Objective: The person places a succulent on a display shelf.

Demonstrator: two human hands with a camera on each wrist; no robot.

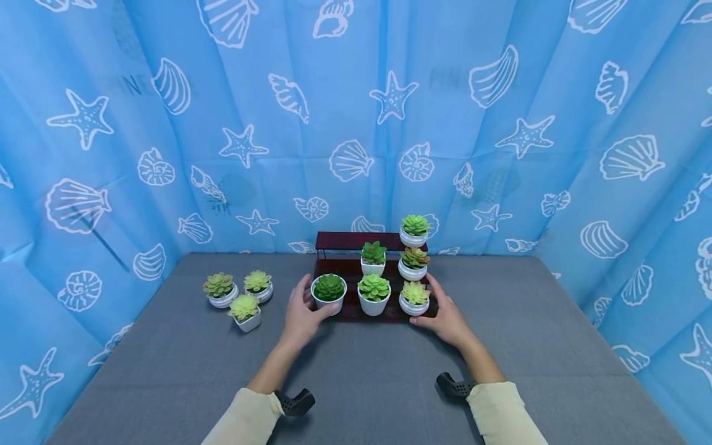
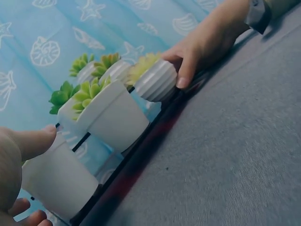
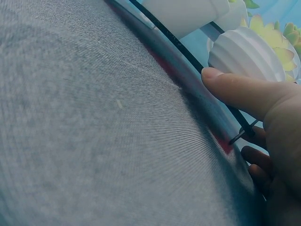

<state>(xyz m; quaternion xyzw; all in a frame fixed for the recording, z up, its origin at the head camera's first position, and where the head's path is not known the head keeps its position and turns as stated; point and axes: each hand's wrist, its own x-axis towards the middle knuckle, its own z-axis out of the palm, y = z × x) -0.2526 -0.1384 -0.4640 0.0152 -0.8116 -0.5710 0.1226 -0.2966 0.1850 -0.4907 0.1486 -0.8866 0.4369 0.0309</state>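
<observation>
A dark red tiered stand [image 1: 345, 240] holds several small succulents in white pots. My left hand [image 1: 300, 318] grips a round white pot with a dark green succulent [image 1: 329, 288] at the stand's front left, thumb across its near side. In the left wrist view, this white pot [image 2: 61, 181] rests at the bottom tier. At the opposite end, my right hand [image 1: 449, 320] holds the stand's front right corner, its thumb [image 3: 225, 82] on the front edge and fingers curled round the end. Just above that thumb sits a ribbed white pot with a pale yellow-green succulent [image 1: 414, 298].
Three more potted succulents, [image 1: 220, 289] among them, cluster on the grey tabletop [image 1: 378, 383] left of the stand. A blue curtain [image 1: 334, 123] with white shells and starfish hangs behind. Between my hands, a bright green succulent in a white pot [image 1: 374, 294] stands in the front row.
</observation>
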